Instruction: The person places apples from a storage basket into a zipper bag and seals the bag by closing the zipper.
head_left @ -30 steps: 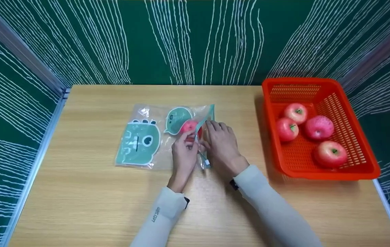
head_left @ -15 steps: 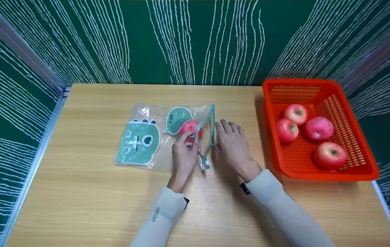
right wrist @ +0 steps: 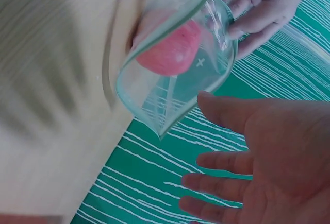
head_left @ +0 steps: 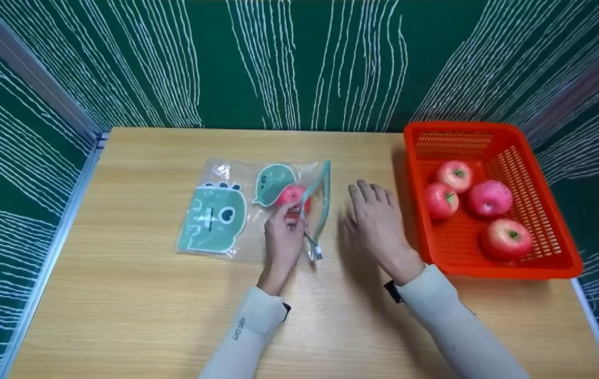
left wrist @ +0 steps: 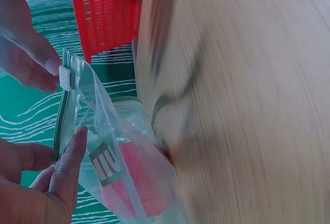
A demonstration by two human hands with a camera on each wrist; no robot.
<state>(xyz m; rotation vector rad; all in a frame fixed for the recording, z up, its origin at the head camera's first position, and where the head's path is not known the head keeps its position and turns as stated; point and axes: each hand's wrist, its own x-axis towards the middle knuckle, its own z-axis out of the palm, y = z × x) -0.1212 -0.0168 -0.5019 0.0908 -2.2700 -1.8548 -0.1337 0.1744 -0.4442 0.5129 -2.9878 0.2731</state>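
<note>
A clear zip bag with green monster prints lies on the table, its mouth facing right. Inside, near the mouth, sits a red apple. My left hand pinches the upper edge of the bag's mouth between thumb and fingers, lifting it so the mouth gapes. A white slider sits at the near end of the green zip strip. My right hand is to the right of the bag, apart from it, fingers extended and holding nothing; the right wrist view shows its bare palm.
At the right stands a red plastic basket with several apples in it. Green walls with white wavy lines enclose the wooden table at the back and both sides.
My right hand has let go of the bag's mouth and moved right toward the basket. The mouth now gapes wider. My left hand keeps its pinch in the same spot.
</note>
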